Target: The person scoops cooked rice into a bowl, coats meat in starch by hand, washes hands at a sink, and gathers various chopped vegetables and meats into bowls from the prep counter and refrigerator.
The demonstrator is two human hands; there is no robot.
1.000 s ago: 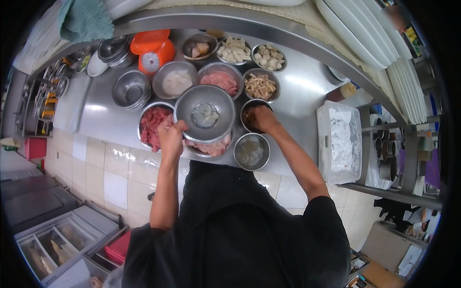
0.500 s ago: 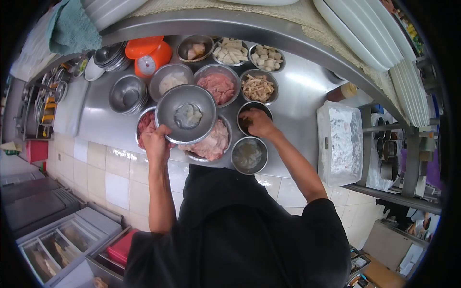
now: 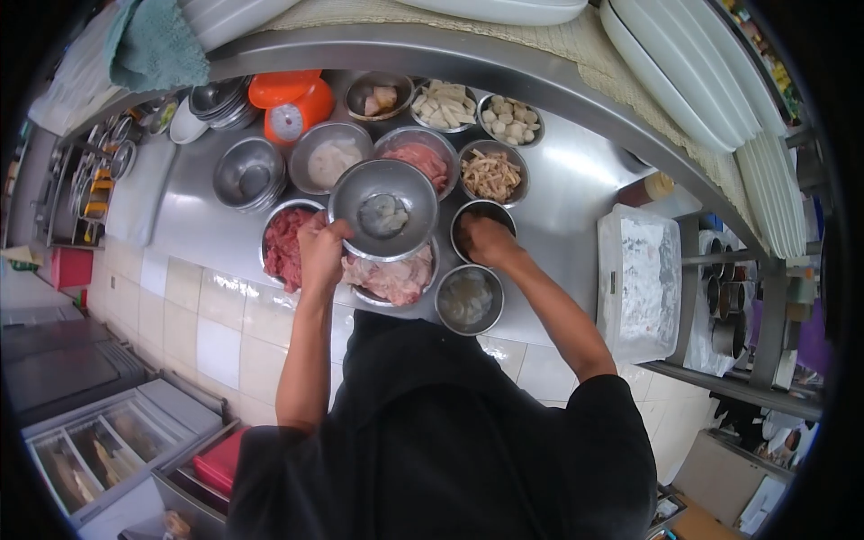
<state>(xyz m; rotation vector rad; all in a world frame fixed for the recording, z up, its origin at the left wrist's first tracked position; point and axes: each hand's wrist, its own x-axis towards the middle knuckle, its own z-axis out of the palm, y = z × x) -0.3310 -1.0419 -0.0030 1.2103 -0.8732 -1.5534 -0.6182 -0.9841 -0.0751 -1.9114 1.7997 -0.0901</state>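
Observation:
My left hand point(image 3: 321, 247) grips the rim of a metal bowl point(image 3: 418, 193), thumb on the edge. In the bowl lie a few greyish, translucent pieces point(image 3: 383, 216) that look like raw shrimp. It hangs over bowls of red meat strips point(image 3: 286, 247), pale pink meat point(image 3: 391, 274) and pink sliced meat point(image 3: 421, 162), partly covering them. My right hand point(image 3: 490, 243) reaches down into a small metal bowl point(image 3: 513, 216) with dark contents, its fingers curled and partly hidden. Just below it stands a bowl of cloudy liquid with translucent pieces point(image 3: 468, 299).
Behind are bowls of pale strips point(image 3: 490, 175), white slices point(image 3: 444, 106) and round pieces point(image 3: 510, 120). An orange scale point(image 3: 309, 108) and stacked metal bowls point(image 3: 245, 175) stand left. A plastic tub of white powder point(image 3: 639, 283) is right. A steel shelf point(image 3: 432, 45) with plates overhangs the counter.
My left hand has shifted the held bowl slightly right, uncovering more of the red meat. My right hand is deeper in the small bowl, its fingers less visible. The view has moved a little.

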